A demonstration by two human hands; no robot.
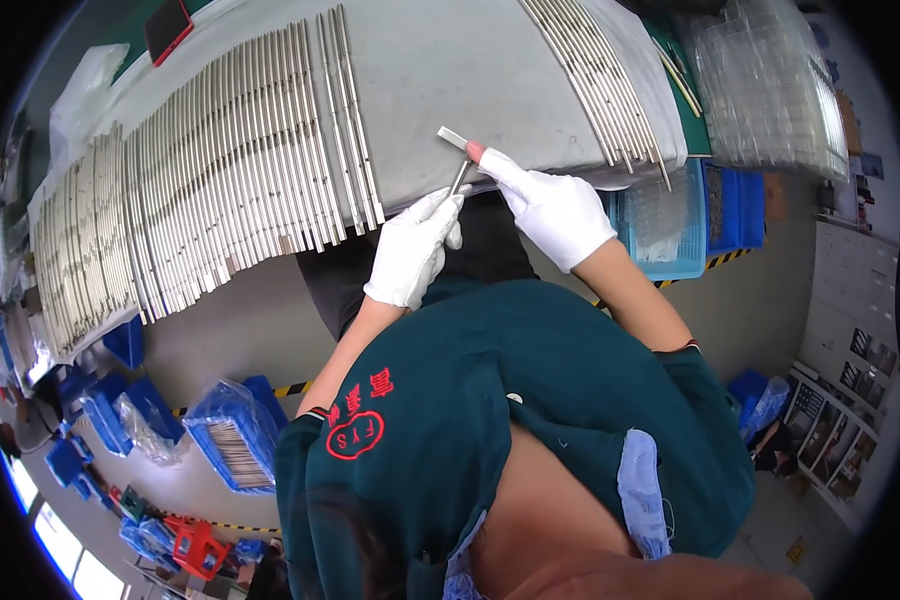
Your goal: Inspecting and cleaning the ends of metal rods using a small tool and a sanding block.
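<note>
My left hand (410, 250), in a white glove, is closed around a thin metal rod (460, 178) that sticks up from its fingers. My right hand (555, 210), also gloved in white with one bare fingertip, pinches a small whitish flat piece (452, 137) at the upper end of that rod. Whether piece and rod are joined, I cannot tell. Both hands meet at the near edge of the grey-covered table (440, 80). Left of them lies a long row of slim metal rods (230, 150), with a few set slightly apart (348, 120).
Another group of rods (595, 80) lies at the table's far right, some overhanging its edge. Stacked clear plastic trays (770, 90) stand beyond. Blue bins (735, 210) sit at right; a lined blue crate (232, 440) holds rods on the floor. A red-edged phone (169, 30) lies at the back left.
</note>
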